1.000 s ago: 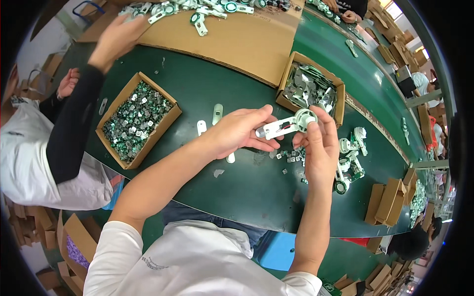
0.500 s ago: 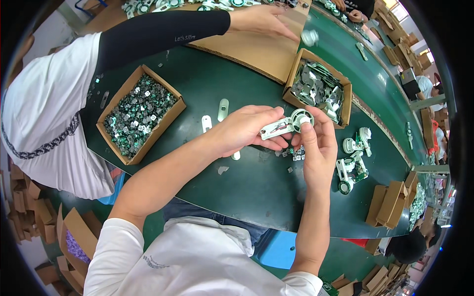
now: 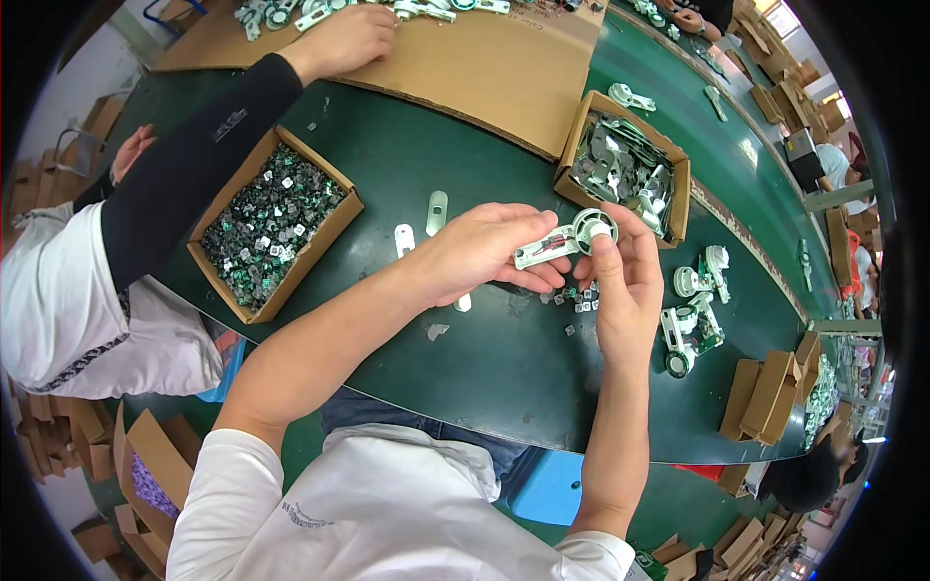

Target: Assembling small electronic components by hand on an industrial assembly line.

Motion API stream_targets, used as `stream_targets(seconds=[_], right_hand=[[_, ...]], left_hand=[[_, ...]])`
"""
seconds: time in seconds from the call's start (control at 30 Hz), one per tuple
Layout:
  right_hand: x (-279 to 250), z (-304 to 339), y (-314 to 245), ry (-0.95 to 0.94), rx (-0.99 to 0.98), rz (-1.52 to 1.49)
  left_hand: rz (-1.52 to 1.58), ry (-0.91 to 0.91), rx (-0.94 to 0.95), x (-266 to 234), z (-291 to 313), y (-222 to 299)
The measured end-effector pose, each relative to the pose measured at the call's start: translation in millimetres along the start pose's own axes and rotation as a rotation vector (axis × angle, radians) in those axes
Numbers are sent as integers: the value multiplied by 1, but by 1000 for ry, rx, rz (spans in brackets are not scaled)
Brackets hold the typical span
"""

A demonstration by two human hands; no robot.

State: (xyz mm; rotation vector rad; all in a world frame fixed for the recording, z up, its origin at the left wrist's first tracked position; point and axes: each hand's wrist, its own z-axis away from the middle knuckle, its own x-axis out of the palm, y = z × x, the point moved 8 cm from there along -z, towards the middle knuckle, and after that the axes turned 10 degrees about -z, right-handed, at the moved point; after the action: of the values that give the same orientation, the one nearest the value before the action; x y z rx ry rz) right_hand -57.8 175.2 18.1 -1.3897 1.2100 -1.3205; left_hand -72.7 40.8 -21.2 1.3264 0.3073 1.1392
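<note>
Above the green table's (image 3: 504,378) near edge, a worker's left hand (image 3: 480,254) and right hand (image 3: 625,276) close their fingers on a white bracket with a round end (image 3: 567,239), loose small parts (image 3: 579,295) lying beneath, a cardboard box of metal pieces (image 3: 625,165) beyond, toward the far edge.

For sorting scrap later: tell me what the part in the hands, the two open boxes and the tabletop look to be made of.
Part: pale, smooth, probably plastic or painted metal.
Left box and right box: brown cardboard, raw matte edges.
Tabletop: dark green, faint sheen, perhaps a mat; unclear.
</note>
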Motion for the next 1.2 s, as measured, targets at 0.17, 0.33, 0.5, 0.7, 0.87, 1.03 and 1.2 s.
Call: stream_targets(seconds=[0.17, 0.33, 0.5, 0.7, 0.87, 1.03, 1.2], right_hand=[[6, -1, 0, -4, -4, -3], [11, -2, 4, -24, -37, -20], [1, -1, 10, -49, -250, 69], [7, -17, 25, -150, -10, -132], [-9, -4, -2, -119, -158, -44], [-1, 0, -20, -137, -237, 43], [6, 0, -22, -170, -259, 8]], left_hand=[[-78, -10, 27, -4, 0, 1], [-152, 40, 40, -10, -2, 3], [-148, 104, 106, -4, -10, -5], [-202, 176, 108, -8, -2, 4], [-161, 123, 91, -2, -1, 6], [-126, 180, 100, -11, 1, 12], [-158, 174, 193, -26, -3, 14]])
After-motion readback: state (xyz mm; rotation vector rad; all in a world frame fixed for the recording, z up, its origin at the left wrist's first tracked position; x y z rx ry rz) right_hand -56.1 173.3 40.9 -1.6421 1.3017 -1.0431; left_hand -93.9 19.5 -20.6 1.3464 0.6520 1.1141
